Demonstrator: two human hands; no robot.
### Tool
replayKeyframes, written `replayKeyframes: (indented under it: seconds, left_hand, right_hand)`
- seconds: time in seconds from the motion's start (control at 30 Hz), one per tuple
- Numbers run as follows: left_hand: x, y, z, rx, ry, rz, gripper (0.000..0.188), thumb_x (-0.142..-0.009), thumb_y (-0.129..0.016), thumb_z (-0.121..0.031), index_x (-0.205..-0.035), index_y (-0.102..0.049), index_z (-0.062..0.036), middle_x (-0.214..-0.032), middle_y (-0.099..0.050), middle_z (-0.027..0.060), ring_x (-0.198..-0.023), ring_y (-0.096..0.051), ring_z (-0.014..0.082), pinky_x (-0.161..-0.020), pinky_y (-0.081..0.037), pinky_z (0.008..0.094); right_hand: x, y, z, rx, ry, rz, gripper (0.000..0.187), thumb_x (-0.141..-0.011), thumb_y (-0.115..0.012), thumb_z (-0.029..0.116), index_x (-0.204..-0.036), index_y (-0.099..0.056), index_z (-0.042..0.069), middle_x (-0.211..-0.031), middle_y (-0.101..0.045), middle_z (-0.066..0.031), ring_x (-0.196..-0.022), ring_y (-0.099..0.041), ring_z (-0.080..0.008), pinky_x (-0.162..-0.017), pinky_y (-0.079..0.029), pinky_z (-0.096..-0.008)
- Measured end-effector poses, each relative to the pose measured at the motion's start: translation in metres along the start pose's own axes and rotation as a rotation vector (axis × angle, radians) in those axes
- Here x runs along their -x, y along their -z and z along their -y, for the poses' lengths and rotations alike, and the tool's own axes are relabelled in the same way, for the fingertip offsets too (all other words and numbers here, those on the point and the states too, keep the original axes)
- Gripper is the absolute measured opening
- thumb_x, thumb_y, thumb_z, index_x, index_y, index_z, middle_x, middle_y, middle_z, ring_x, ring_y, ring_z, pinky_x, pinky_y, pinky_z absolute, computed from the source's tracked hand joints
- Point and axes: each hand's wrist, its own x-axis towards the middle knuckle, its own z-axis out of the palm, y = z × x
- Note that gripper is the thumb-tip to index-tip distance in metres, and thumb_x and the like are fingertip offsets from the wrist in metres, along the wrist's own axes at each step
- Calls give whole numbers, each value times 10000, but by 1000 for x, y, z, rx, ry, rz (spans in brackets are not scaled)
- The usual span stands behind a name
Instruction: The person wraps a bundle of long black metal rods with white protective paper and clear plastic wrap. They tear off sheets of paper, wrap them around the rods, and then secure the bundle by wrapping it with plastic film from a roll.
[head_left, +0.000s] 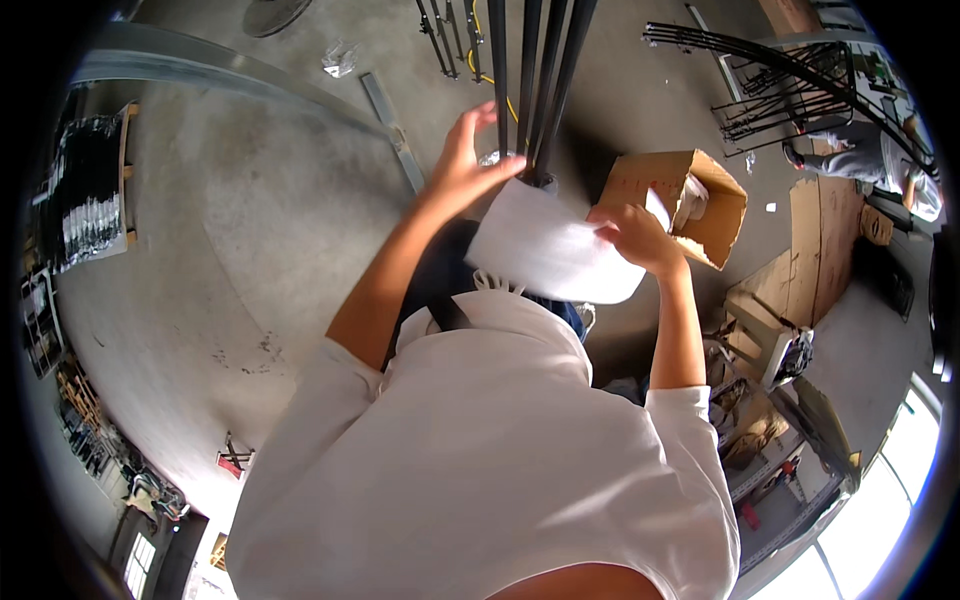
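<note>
Several long black metal bars (540, 70) come down from the top edge toward my lap. My left hand (465, 165) is beside their lower ends, with fingers apart and the thumb stretched toward the bars. Whether the thumb touches them I cannot tell. My right hand (635, 238) pinches the edge of a soft white sheet (550, 245), which looks like thin packing foam. The sheet spreads across in front of my waist, just below the bars' ends, and hides part of my lap.
An open cardboard box (655, 175) with white wrapping inside stands right of the bars. A flat metal strip (393, 130) lies on the floor at left. More black bars (780, 85) rest on a rack at far right, near another person (880, 160). A shelf (780, 470) stands at lower right.
</note>
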Motion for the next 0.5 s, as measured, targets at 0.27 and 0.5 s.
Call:
replayKeyframes:
  seconds: [0.27,0.5]
  left_hand:
    - [-32,-24,21,346,134,246,241,-721,-690,-190,-848,-566,-27,-755,-573,4,-711,-538,82,-647,-430,223]
    - [5,-66,49,149,230,-67,159,-708,-668,-108,-792,-572,-14,-716,-599,22,-672,-557,79,-593,-435,234]
  right_hand:
    - [-35,-76,-5,242,-44,-76,232,-699,-512,141,-900,-548,31,-768,-611,-179,-738,-600,-336,-654,-472,-425]
    - [-49,-100,-10,-12,-283,-357,498,-756,-560,433,-997,-377,37,-689,-606,-175,-666,-607,-339,-619,-481,-422]
